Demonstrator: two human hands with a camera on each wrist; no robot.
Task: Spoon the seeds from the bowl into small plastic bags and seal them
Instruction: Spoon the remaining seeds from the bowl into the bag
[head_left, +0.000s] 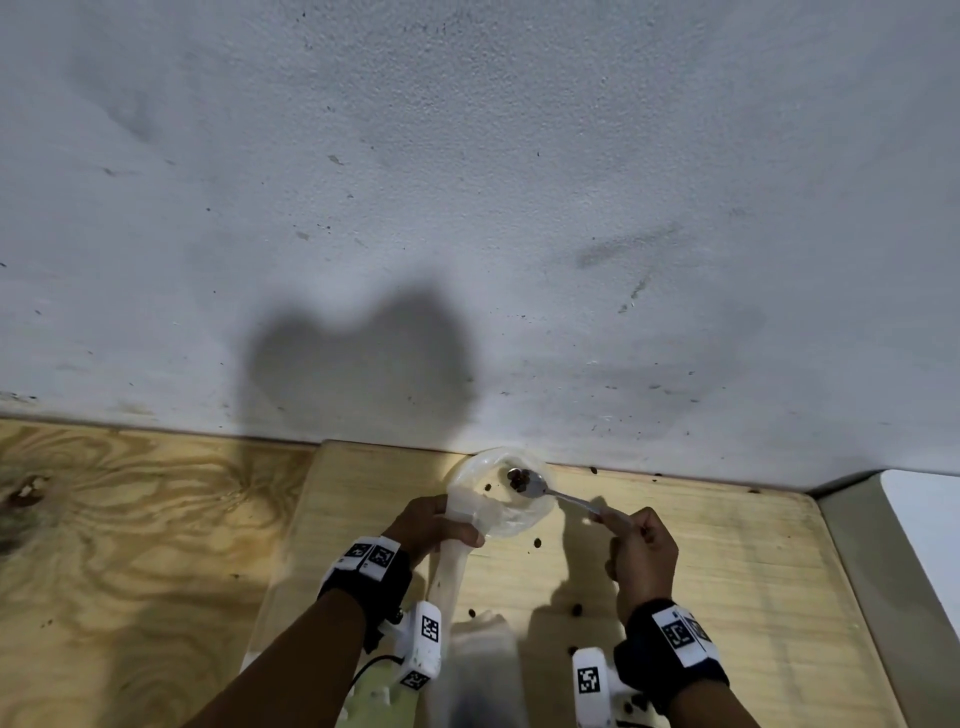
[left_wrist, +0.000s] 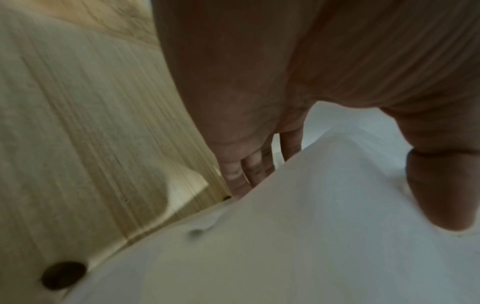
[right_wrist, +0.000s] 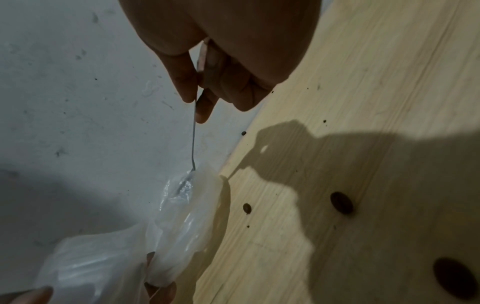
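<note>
While the left hand (head_left: 434, 525) holds the thin clear plastic bag (head_left: 498, 499) open by its rim, the right hand (head_left: 641, 551) pinches the slim metal spoon (head_left: 550, 491), its load of brown seeds (head_left: 519, 479) just inside the bag's mouth. Filling is underway; sealing remains. Stray seeds lie on the pale wooden worktop (head_left: 727, 545) below both grips. No readable writing.

Before me a scuffed white wall (head_left: 467, 182) fills the upper frame, my shadow (head_left: 363, 364) falling at its lower centre, above a light board (head_left: 727, 561) lying on grained plywood (head_left: 130, 545) at lower left.
</note>
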